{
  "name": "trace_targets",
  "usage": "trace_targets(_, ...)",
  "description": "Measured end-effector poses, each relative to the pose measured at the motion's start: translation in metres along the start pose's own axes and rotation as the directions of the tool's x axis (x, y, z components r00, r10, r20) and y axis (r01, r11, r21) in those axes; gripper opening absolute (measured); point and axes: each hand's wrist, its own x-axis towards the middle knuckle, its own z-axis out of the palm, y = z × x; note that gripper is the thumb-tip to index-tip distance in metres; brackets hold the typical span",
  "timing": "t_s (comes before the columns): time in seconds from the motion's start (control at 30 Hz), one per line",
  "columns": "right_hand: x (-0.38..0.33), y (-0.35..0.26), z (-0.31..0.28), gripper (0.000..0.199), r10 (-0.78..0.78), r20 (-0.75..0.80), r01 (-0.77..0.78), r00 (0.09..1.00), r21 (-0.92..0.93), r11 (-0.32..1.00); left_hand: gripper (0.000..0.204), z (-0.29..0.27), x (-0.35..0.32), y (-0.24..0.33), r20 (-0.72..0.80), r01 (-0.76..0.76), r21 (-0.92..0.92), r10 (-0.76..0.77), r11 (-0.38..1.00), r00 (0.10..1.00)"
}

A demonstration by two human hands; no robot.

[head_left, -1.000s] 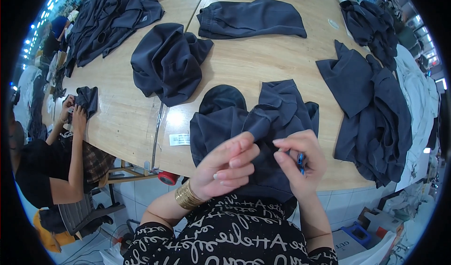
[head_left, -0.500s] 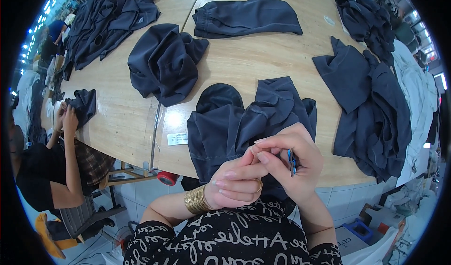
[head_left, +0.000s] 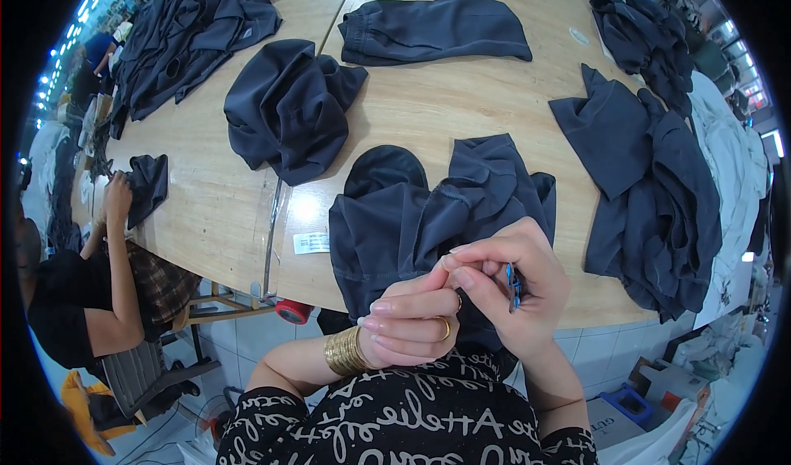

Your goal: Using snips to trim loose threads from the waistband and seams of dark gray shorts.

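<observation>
My left hand (head_left: 408,321), with gold bangles at the wrist, is closed in a pinch. Its fingertips meet those of my right hand (head_left: 531,292), which pinches too; whatever lies between them is too small to make out. Tucked in the palm of my right hand is a small blue metal tool (head_left: 514,288) that looks like thread snips. Right behind both hands, a dark grey garment (head_left: 375,226) lies bunched at the table's near edge, partly covered by my fingers. A white label (head_left: 311,243) sits at the garment's left side.
On the wooden table (head_left: 445,102) lie a crumpled dark garment (head_left: 284,110), a folded dark piece (head_left: 437,32) and dark heaps at far left (head_left: 198,32) and right (head_left: 659,193). At the left, a seated person (head_left: 91,292) handles dark cloth (head_left: 148,189).
My left fingers have shifted slightly and a ring shows more; both hands stay pinched together. The co-worker's hands have moved a little at the dark cloth.
</observation>
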Motion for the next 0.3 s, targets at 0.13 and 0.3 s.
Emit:
trace_targets(0.13,0.0009,0.0006,0.001,0.015,-0.014,-0.01,0.014,1.0,-0.007,1.0,0.059,0.005,0.0029,-0.0015,-0.014,-0.008,-0.026,0.008,1.0,1.0)
trace_targets(0.3,-0.0017,0.0008,0.0017,0.015,-0.029,-0.002,0.029,1.0,-0.019,0.999,0.054,0.0097,0.0031,-0.0062,-0.057,-0.077,0.006,0.077,0.997,0.995)
